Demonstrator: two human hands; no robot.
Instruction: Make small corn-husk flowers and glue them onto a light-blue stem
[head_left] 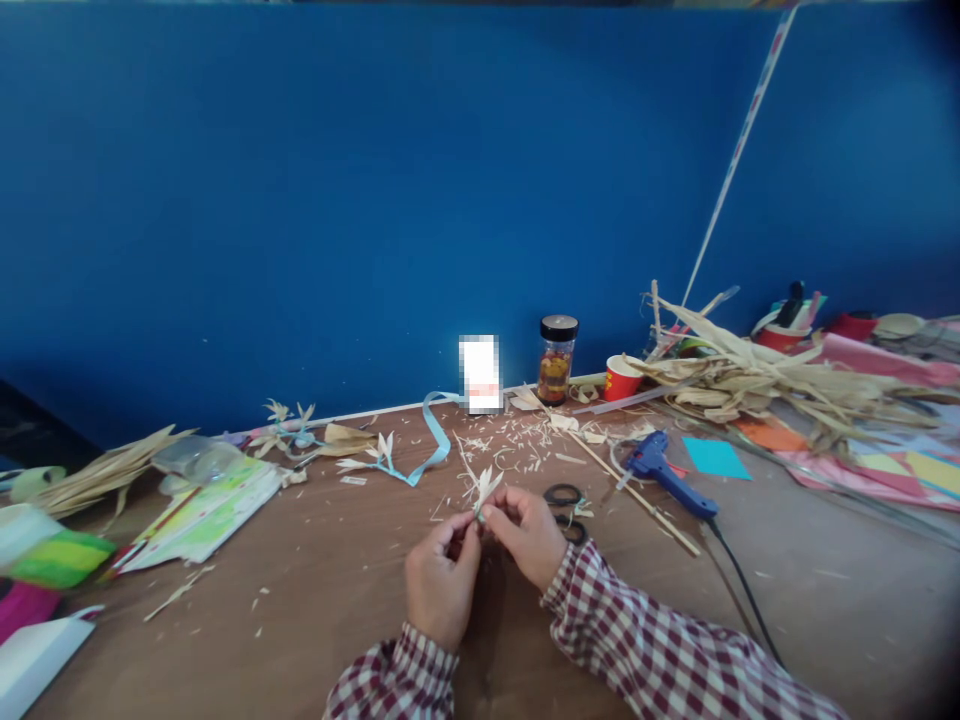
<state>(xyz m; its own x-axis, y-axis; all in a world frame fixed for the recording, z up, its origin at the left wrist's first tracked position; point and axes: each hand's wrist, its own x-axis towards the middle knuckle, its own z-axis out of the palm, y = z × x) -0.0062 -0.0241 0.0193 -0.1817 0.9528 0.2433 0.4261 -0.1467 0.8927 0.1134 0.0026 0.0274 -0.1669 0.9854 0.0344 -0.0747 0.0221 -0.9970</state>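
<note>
Two checked red-and-white sleeves (pixel 645 650) come in from the bottom edge, and from them both hands meet over the middle of the brown table (pixel 337 580). The left hand (pixel 441 580) is curled, its thumb and fingertips pinched on the base of a small corn-husk flower (pixel 486 488). The right hand (pixel 529 535) closes on the same stem from the other side, so the two sets of fingers touch around it. The pale pointed petals stick up just above the knuckles, held a little off the tabletop.

Just beyond the right hand lie black-handled scissors (pixel 566 505), partly hidden by it. A blue glue gun (pixel 664 470) rests to the right of them, its black cord (pixel 739 580) trailing toward the near edge, with a thin wooden stick (pixel 637 495) lying across beside it. Husk shavings (pixel 510 440) are scattered behind the hands, and a light blue ribbon (pixel 431 440) loops near finished husk flowers (pixel 289 425) at the wall. A jar with a black lid (pixel 556 360) and a red paper cup (pixel 622 378) stand against the blue wall (pixel 375 200). A heap of dried corn husks (pixel 757 385) covers coloured paper sheets (pixel 885 470) on the right; more husks (pixel 97 470) and printed paper (pixel 202 510) lie on the left.
</note>
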